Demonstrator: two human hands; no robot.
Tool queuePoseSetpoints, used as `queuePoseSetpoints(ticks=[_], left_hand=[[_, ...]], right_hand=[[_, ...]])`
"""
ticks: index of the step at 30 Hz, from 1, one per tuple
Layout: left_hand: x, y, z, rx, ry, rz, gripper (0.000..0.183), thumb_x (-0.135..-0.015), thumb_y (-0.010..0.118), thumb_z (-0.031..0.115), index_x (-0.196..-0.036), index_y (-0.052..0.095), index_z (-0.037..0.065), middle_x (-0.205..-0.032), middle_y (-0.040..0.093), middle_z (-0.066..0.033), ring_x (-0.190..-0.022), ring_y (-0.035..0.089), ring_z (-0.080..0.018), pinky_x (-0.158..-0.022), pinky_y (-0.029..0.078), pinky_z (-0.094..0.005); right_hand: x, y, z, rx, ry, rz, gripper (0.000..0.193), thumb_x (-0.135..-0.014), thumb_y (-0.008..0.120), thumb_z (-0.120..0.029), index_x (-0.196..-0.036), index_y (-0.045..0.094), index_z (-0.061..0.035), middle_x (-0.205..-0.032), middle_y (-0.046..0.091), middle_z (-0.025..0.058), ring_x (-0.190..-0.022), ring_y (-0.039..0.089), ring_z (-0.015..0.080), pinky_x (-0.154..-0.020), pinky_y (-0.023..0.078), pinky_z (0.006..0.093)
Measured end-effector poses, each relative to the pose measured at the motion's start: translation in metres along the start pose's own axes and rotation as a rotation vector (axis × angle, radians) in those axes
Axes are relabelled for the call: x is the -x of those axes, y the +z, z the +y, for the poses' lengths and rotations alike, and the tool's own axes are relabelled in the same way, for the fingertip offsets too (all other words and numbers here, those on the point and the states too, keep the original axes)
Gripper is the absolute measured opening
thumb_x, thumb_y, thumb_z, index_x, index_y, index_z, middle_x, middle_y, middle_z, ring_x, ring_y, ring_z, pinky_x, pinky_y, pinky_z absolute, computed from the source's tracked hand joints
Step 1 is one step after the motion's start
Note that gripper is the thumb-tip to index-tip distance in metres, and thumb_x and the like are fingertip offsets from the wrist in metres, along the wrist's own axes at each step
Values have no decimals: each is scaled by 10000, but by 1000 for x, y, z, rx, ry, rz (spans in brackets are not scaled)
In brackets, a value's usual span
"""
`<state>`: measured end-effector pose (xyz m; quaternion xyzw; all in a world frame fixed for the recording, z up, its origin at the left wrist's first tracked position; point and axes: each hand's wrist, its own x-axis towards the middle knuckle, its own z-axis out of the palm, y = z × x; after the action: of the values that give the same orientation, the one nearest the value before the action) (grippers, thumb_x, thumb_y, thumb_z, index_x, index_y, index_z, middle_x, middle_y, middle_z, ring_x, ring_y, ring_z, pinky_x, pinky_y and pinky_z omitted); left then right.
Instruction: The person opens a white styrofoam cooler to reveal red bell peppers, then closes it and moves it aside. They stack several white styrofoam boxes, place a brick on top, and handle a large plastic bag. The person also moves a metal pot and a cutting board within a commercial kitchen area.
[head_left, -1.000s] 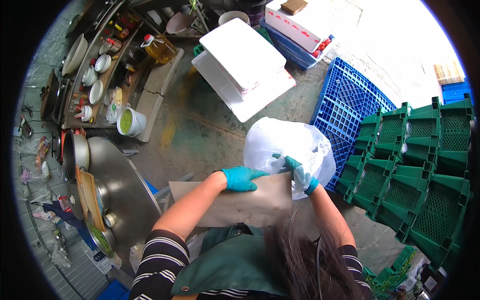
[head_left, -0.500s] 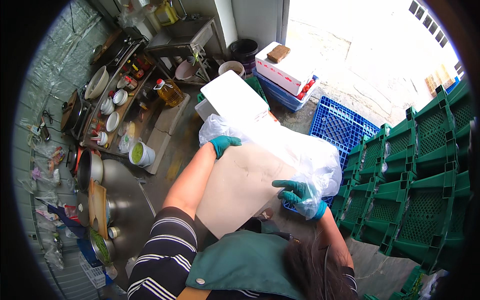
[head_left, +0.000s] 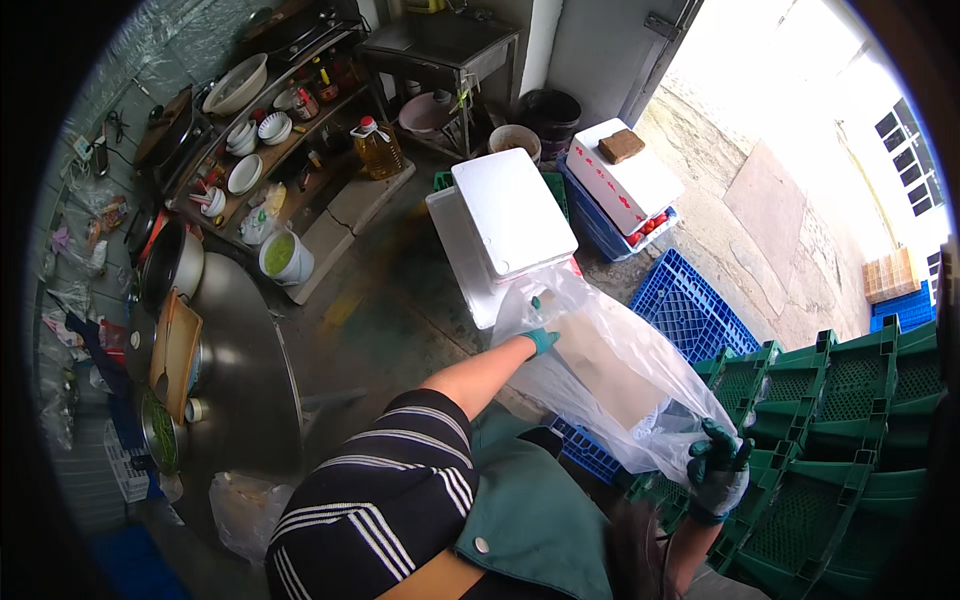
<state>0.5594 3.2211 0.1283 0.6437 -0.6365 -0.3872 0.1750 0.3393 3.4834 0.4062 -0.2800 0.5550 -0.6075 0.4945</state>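
Observation:
A large clear plastic bag (head_left: 668, 370) stretches between my two teal-gloved hands. A flat tan sheet (head_left: 603, 362) shows through the film; I cannot tell whether it lies inside the bag or under it. My left hand (head_left: 541, 340) grips the bag's left side beside the white foam box, its fingers partly veiled by plastic. At the bag's right end, by the green crates, my right hand (head_left: 718, 468) has curled fingers holding the film. Just beyond the bag stands the foam box with a white lid (head_left: 515, 212).
Green crates (head_left: 800, 500) are stacked at right. Blue plastic pallets (head_left: 690, 305) lie beyond the bag. Another foam box (head_left: 622, 175) sits on a blue crate of red produce. A steel table (head_left: 245, 370), an oil jug (head_left: 378, 150) and a white bucket (head_left: 287, 257) stand left.
My right hand has moved right and nearer to me, drawing the bag out. My left hand now sits beside the foam box. Film now covers much of the tan sheet; the view has shifted.

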Motion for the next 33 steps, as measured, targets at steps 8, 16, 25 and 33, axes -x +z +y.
queuePoseSetpoints(ticks=[8, 16, 25, 33], left_hand=[[80, -83, 12, 204, 488, -637, 443, -957, 519, 337, -1318, 510, 80, -1229, 600, -165, -1119, 561, -316, -949, 443, -375], [0, -71, -19, -559, 484, -5, 1057, -683, 796, 273, -1524, 166, 164, -1282, 475, -173, -1074, 522, -344, -896, 458, -438], [5, -89, 44, 630, -308, -865, 188, -903, 603, 188, -957, 662, 18, -872, 671, -96, -729, 652, -191, -682, 548, -322], [154, -55, 127, 467, -101, -1471, 333, -919, 550, 147, -1234, 542, 39, -962, 615, -39, -808, 585, -157, -742, 499, -277]], right_hand=[[15, -42, 28, 123, 36, 224, 644, -993, 313, -526, -1198, 603, 12, -835, 678, 128, -398, 354, 96, -389, 276, 225], [27, -11, 1, 51, 246, -15, 733, -969, 291, -596, -1238, 565, 28, -835, 675, 145, -419, 384, 99, -410, 302, 226], [26, -31, 62, 72, 467, 161, 503, -985, 427, -433, -1131, 640, -1, -842, 708, 111, -397, 450, 67, -361, 291, 190], [-20, 25, 139, -570, 358, 77, 344, -949, 553, -273, -1152, 614, -2, -988, 656, 91, -873, 619, 204, -786, 498, 327]])
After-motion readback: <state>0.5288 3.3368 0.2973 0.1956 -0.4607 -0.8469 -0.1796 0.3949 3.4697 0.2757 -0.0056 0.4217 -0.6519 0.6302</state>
